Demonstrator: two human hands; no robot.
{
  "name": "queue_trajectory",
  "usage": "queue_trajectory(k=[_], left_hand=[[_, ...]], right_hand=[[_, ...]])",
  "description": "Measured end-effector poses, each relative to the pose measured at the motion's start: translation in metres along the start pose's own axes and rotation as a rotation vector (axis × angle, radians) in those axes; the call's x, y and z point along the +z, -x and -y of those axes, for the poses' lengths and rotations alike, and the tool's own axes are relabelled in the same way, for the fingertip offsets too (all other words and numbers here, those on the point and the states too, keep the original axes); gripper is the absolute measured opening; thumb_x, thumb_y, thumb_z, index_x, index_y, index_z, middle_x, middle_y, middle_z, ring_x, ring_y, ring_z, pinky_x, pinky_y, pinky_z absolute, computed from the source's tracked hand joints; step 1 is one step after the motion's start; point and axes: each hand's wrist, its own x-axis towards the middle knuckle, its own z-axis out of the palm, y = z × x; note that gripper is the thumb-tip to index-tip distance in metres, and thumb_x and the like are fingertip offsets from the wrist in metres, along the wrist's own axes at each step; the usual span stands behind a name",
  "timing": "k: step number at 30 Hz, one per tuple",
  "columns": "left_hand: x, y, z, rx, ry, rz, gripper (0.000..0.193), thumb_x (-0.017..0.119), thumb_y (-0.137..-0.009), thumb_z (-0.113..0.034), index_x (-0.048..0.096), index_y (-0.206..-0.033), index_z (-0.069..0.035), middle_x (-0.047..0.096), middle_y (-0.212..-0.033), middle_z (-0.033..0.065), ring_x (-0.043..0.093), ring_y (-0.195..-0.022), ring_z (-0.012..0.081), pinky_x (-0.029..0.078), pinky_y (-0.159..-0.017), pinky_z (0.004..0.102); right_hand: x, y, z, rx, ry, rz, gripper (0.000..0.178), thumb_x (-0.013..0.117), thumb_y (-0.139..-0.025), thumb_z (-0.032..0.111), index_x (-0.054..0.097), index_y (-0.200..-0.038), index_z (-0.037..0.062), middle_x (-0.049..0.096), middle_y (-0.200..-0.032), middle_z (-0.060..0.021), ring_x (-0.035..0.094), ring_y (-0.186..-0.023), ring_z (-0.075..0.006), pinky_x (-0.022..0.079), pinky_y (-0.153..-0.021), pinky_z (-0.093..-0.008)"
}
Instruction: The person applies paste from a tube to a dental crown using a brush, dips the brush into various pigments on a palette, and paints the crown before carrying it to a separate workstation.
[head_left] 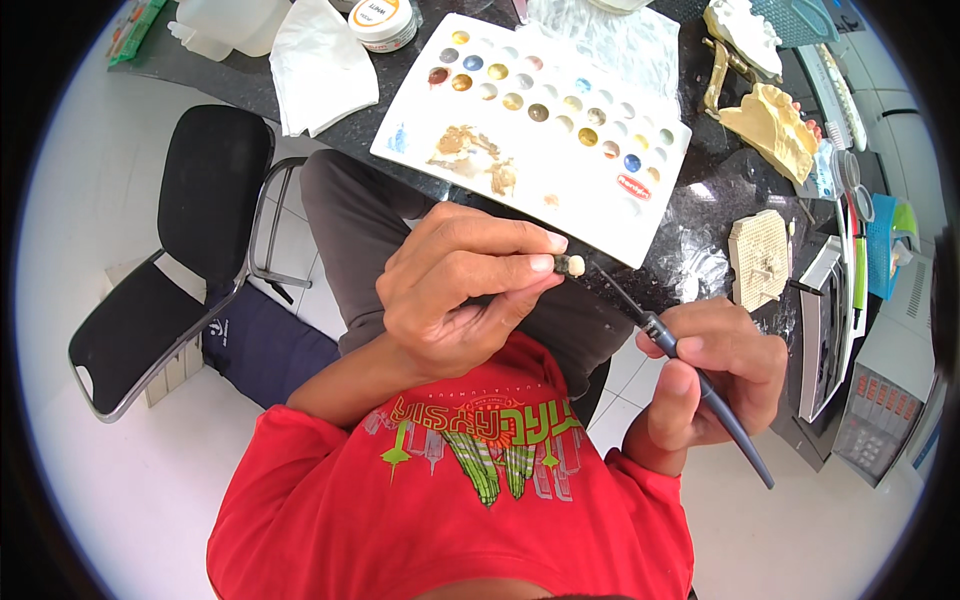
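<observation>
Between the thumb and fingertips of my left hand is a small tooth crown, cream coloured, with a dark piece behind it. My right hand grips a fine paintbrush with a dark handle, pen-fashion. The brush's thin tip points at the crown from the right, with a small gap seeming to lie between them. Just beyond both hands lies a white mixing palette with rows of wells in brown, yellow, blue and pale tones. Brown smears mark its left part.
A folded white tissue and a lidded white jar lie at the back left. Dental casts and a beige pegged firing tray stand on the dark worktop's right side. A black chair is at the left.
</observation>
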Motion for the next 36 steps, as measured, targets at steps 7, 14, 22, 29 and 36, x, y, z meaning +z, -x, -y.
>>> queue_trajectory(k=[7, 14, 22, 29, 36], left_hand=[[0.000, 0.002, 0.000, -0.009, 0.014, 0.001, 0.024, 0.079, -0.069, 0.002, 0.063, -0.084, -0.008, 0.071, -0.086, 0.0056, 0.062, -0.068, 0.0167, 0.048, -0.058, 0.0251], [0.000, 0.002, 0.000, -0.013, 0.016, -0.004, 0.024, 0.079, -0.069, 0.002, 0.063, -0.084, -0.008, 0.071, -0.086, 0.0061, 0.062, -0.068, 0.0169, 0.048, -0.059, 0.0256], [0.000, 0.004, 0.001, -0.015, 0.039, -0.004, 0.023, 0.076, -0.071, 0.004, 0.062, -0.085, -0.008, 0.071, -0.085, 0.0077, 0.063, -0.069, 0.0172, 0.048, -0.060, 0.0258], [-0.008, -0.001, -0.025, -0.479, 0.533, -0.064, 0.012, 0.065, -0.083, 0.008, 0.058, -0.092, 0.002, 0.067, -0.097, 0.0205, 0.067, -0.084, 0.0210, 0.057, -0.074, 0.0297], [-0.005, 0.007, -0.019, -0.594, 0.665, -0.083, 0.012, 0.061, -0.090, -0.001, 0.051, -0.096, -0.002, 0.064, -0.101, 0.0223, 0.070, -0.086, 0.0253, 0.061, -0.075, 0.0328]], right_hand=[[0.004, 0.000, 0.000, 0.006, 0.010, -0.008, 0.022, 0.069, -0.067, -0.006, 0.056, -0.085, -0.0050, 0.061, -0.062, -0.0161, 0.063, -0.050, -0.0215, 0.051, -0.045, -0.0273], [0.003, 0.002, -0.002, -0.011, -0.024, -0.005, 0.023, 0.070, -0.065, -0.006, 0.057, -0.083, -0.0058, 0.062, -0.061, -0.0162, 0.062, -0.048, -0.0216, 0.050, -0.043, -0.0266], [0.004, 0.000, -0.004, -0.033, -0.024, 0.000, 0.022, 0.069, -0.067, -0.005, 0.059, -0.086, -0.0060, 0.060, -0.060, -0.0133, 0.061, -0.048, -0.0207, 0.049, -0.043, -0.0269], [-0.011, -0.007, 0.006, -0.069, 0.068, 0.095, 0.027, 0.070, -0.072, -0.004, 0.063, -0.097, 0.0005, 0.061, -0.075, -0.0123, 0.060, -0.057, -0.0185, 0.043, -0.047, -0.0232], [0.014, -0.003, 0.001, -0.049, -0.082, -0.027, 0.024, 0.067, -0.067, -0.005, 0.060, -0.090, -0.0022, 0.061, -0.073, -0.0136, 0.061, -0.056, -0.0201, 0.048, -0.048, -0.0260]])
